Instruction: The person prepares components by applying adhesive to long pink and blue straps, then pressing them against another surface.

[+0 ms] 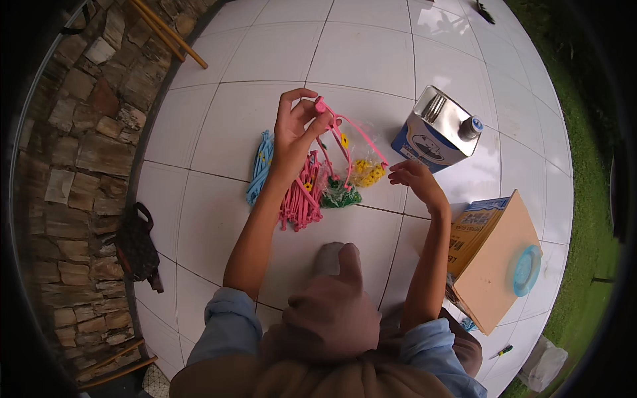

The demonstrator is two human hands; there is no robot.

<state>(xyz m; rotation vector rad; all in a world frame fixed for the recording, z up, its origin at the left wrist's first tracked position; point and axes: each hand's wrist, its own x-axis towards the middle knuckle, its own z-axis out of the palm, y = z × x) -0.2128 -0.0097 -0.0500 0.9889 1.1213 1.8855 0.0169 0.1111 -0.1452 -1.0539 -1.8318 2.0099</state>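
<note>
My left hand (296, 129) is raised, pinching a pink strap (363, 134) near its round pink knob. Thin pink strands hang from that grip, one with a small yellow flower on it. Just beyond the strap's lower end is my right hand (418, 180), its fingers stretched out and seemingly apart from it. Below lie a bundle of pink straps (298, 209) and, partly behind my left forearm, a bundle of light blue ones (257, 174). Clear bags hold yellow flowers (369, 171) and green pieces (340, 194).
A blue-and-silver metal can (438, 129) with a blue cap stands beyond my right hand. Nearer on the right is a cardboard box (494, 259) bearing a light blue ring (526, 270). A dark bag (138, 245) rests by the stone wall (86, 219) on the left.
</note>
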